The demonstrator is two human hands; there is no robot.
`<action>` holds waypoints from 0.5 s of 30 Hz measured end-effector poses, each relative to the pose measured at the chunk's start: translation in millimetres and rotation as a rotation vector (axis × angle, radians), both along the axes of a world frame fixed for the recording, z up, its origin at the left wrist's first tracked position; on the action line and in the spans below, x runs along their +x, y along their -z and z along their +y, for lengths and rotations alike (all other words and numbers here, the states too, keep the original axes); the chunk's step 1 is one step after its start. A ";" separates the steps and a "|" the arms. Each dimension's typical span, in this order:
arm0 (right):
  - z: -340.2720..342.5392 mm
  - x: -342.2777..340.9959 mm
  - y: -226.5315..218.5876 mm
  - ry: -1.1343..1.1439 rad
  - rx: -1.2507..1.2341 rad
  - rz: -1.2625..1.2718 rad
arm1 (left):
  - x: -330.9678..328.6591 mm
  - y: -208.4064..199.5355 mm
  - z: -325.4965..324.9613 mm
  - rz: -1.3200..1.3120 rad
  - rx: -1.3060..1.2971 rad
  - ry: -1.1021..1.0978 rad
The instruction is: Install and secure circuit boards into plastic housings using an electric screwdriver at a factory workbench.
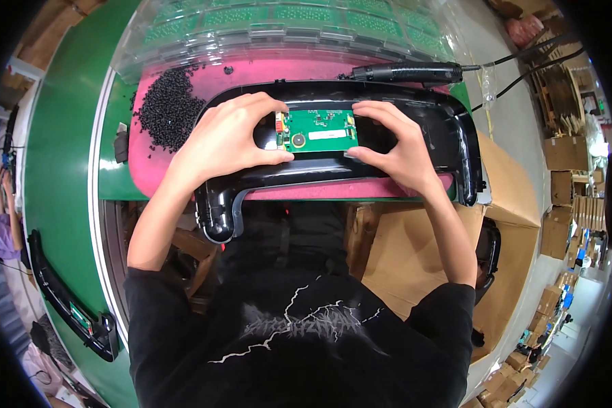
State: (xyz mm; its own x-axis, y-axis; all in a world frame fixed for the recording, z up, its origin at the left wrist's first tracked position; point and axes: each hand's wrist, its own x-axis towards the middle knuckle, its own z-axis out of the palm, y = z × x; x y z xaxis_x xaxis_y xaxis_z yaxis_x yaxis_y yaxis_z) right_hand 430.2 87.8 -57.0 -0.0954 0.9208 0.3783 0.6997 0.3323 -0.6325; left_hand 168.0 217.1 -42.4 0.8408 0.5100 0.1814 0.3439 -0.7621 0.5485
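Left hand (227,138) and right hand (405,144) hold the board (316,124) by its ends, hiding its corners, over the shell (306,168); whether it touches this, I cannot tell. Beyond the grip lies a driver (408,73), tip unclear.

Black shell (428,129): glossy curved plastic, hollow side up, lying across a pink mat (146,166)
Circuit board (323,122): green rectangle, face up, with a white strip (327,134) and a round part (298,141) toward the lower left
Board's spot: over the shell's middle, long sides running left to right
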 end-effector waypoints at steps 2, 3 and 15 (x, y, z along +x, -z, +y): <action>4.6 -0.1 6.0 0.038 -0.067 -0.028 | 3.1 9.7 1.6 0.021 0.115 -0.019; 4.7 0.4 5.1 0.034 -0.094 -0.021 | 2.4 12.2 1.5 0.068 0.113 -0.005; 7.8 -10.9 5.0 0.085 -0.137 -0.087 | 1.3 16.8 2.4 0.066 0.195 -0.011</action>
State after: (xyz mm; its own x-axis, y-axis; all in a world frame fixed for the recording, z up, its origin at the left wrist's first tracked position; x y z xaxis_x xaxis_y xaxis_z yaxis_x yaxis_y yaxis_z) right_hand 419.3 95.6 -62.0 -0.0415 0.9693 0.2423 0.7758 0.1841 -0.6035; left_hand 169.3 219.5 -59.2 0.8487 0.4800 0.2220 0.3832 -0.8475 0.3674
